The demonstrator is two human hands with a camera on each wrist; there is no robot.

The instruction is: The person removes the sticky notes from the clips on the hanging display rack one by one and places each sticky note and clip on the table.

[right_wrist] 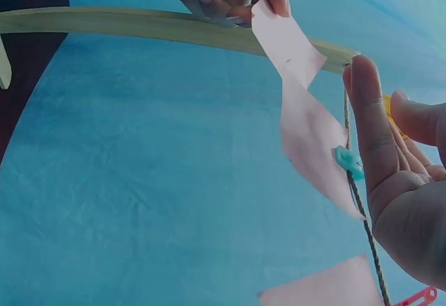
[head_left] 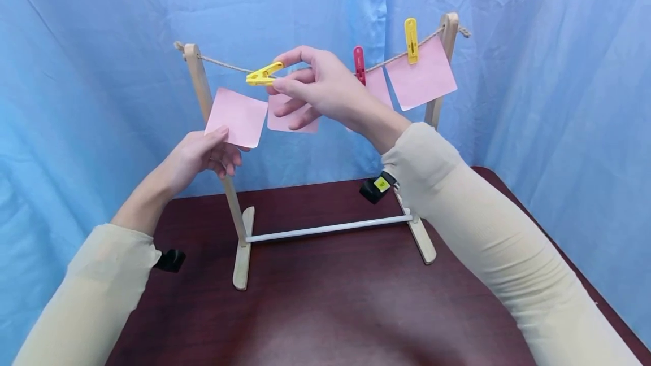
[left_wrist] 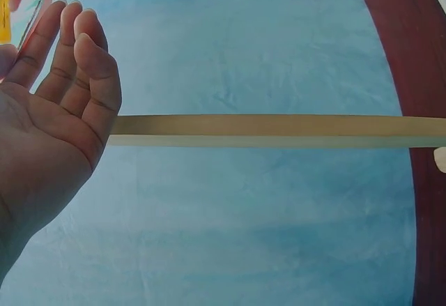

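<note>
Left hand point(head_left: 200, 153) has the paper point(head_left: 238, 116) pinched low by the post point(head_left: 199, 75), probably so its top edge is free, and right hand point(head_left: 325, 81) pinches the yellow clip point(head_left: 257, 77) by its handles near the rope point(head_left: 224, 64), leverage I guess.

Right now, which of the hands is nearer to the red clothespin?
Right. In the head view, the right hand is just left of the red clothespin; the left hand, pinching pink paper, is farther left.
</note>
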